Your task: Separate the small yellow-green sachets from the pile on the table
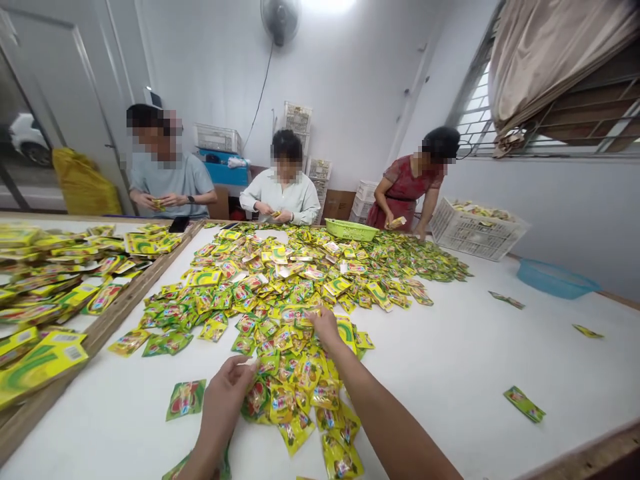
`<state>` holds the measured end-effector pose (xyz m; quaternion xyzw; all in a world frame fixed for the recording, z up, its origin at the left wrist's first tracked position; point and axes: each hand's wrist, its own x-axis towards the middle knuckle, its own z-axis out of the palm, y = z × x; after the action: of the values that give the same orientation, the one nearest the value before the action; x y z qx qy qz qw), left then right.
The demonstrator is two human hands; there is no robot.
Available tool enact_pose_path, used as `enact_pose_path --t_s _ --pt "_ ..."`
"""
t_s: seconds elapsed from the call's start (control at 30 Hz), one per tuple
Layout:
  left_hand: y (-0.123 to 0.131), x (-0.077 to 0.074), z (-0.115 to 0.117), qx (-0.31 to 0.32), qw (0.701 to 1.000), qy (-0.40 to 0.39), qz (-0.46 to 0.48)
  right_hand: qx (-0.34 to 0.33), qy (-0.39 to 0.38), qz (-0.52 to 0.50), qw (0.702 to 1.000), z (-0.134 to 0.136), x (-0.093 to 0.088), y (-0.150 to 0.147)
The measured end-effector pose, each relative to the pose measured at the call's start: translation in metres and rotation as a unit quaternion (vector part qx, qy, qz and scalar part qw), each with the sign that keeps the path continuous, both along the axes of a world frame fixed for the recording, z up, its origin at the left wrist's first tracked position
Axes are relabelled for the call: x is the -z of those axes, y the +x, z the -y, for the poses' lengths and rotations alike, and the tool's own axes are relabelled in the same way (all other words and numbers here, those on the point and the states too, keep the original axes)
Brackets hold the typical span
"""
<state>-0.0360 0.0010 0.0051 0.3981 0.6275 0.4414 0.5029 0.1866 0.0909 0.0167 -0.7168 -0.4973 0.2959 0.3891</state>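
My left hand (225,393) is curled near the front of a heap of small candy-like packets (295,373). Its thumb and forefinger are closed by a pale bit that I cannot make out. Farther forward, my right hand (326,328) reaches into the heap, fingertips pinched at the end of a green-and-yellow packet (296,316). Just right of that hand lies a yellow printed box (346,332). A green packet with a red fruit print (186,399) lies on the white table left of my left hand.
A wooden strip (135,303) divides off flat yellow boxes (45,360) at left. Three people sit or stand across the table, handling packets or boxes. A green basket (351,230), a white crate (475,230) and a blue basin (556,279) stand toward the back. Loose packets (524,404) lie at right.
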Motion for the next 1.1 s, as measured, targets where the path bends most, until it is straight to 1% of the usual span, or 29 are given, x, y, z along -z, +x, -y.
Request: enact_pose_path --t_s 0.07,0.13,0.23,0.3,0.4,0.47,0.53,0.57,0.6,0.63,0.7,0.73,0.77,0.83,0.87,1.0,1.1 --pt "-0.005 -0.004 -0.002 -0.012 0.999 0.018 -0.032 -0.019 0.004 0.003 1.0 0.015 -0.006 -0.011" --pt "-0.008 -0.008 -0.003 0.004 0.998 0.041 -0.049 -0.074 -0.004 0.003 0.997 0.035 -0.015 -0.02" --pt "-0.012 -0.013 -0.004 0.082 0.995 0.053 -0.017 -0.184 -0.038 -0.027 0.982 0.066 -0.033 -0.028" --pt "-0.015 -0.015 -0.004 0.125 0.991 0.037 0.018 -0.229 -0.064 -0.051 0.97 0.08 -0.043 -0.027" --pt "-0.018 -0.018 -0.002 0.154 0.988 0.032 0.015 -0.28 -0.08 -0.03 0.956 0.093 -0.05 -0.021" --pt "-0.017 -0.021 0.001 0.198 0.98 0.031 0.016 -0.321 -0.077 -0.007 0.944 0.097 -0.051 -0.018" --pt "-0.012 -0.023 0.006 0.261 0.964 0.023 0.045 -0.335 -0.075 -0.013 0.939 0.099 -0.052 -0.017" --pt "-0.009 -0.024 0.008 0.281 0.958 0.019 0.061 -0.317 -0.07 -0.025 0.945 0.099 -0.052 -0.017" --pt "-0.006 -0.024 0.01 0.285 0.956 0.014 0.075 -0.281 -0.057 -0.041 0.957 0.099 -0.053 -0.018" --pt "-0.003 -0.024 0.012 0.272 0.958 0.009 0.087 -0.233 -0.039 -0.055 0.97 0.098 -0.054 -0.019" --pt "0.002 -0.025 0.014 0.217 0.969 -0.003 0.115 -0.142 0.003 -0.065 0.988 0.095 -0.056 -0.02" --pt "0.003 -0.025 0.015 0.19 0.974 -0.005 0.128 -0.12 0.013 -0.058 0.991 0.094 -0.056 -0.021" --pt "0.004 -0.025 0.016 0.165 0.977 -0.003 0.136 -0.113 0.012 -0.047 0.992 0.093 -0.056 -0.023" --pt "0.004 -0.026 0.016 0.126 0.983 0.01 0.13 -0.122 -0.015 -0.024 0.992 0.092 -0.055 -0.025" --pt "0.003 -0.026 0.016 0.117 0.986 0.017 0.12 -0.127 -0.033 -0.014 0.991 0.093 -0.055 -0.026" --pt "0.001 -0.028 0.017 0.12 0.988 0.02 0.099 -0.158 -0.081 0.039 0.983 0.092 -0.056 -0.023" --pt "0.002 -0.029 0.017 0.111 0.986 0.0 0.122 -0.222 -0.076 0.064 0.97 0.088 -0.061 -0.014"
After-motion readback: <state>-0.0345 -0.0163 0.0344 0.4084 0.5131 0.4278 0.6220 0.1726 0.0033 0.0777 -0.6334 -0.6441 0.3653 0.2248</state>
